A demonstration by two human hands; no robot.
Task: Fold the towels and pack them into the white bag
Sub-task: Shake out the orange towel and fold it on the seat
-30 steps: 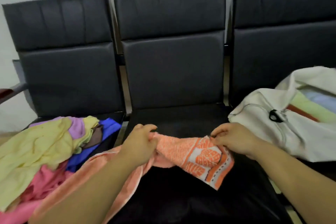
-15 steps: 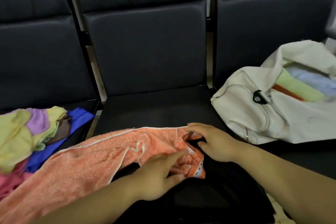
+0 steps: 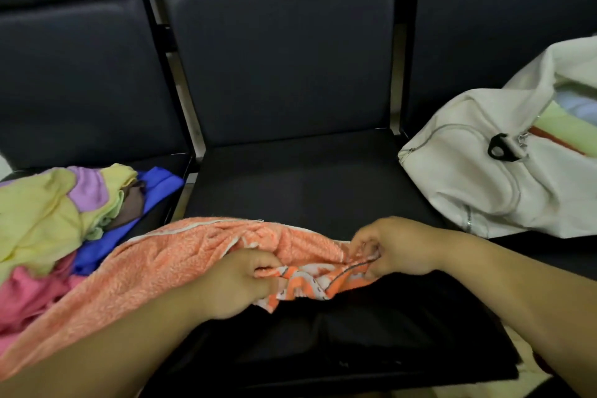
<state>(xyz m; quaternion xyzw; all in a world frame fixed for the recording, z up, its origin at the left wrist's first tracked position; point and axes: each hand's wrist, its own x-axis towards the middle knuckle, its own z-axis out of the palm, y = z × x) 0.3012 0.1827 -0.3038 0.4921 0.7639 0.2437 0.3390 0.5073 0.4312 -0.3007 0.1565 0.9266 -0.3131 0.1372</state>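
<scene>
On the middle seat [image 3: 310, 184], both hands — left hand [image 3: 237, 284], right hand [image 3: 395, 247] — pinch the orange towel [image 3: 155, 268] hem, fingers curled.

You face a row of three black padded seats. The left seat [image 3: 174, 163] carries a loose pile of towels [image 3: 58, 213] in yellow, lilac, blue, brown and pink. The orange towel [image 3: 168, 262] lies crumpled across the front of the middle seat [image 3: 290, 178], and its left end reaches over the gap onto the pile. The right seat [image 3: 549, 252] carries the white bag [image 3: 478, 191], slumped, zip open, with folded cloth visible inside.
</scene>
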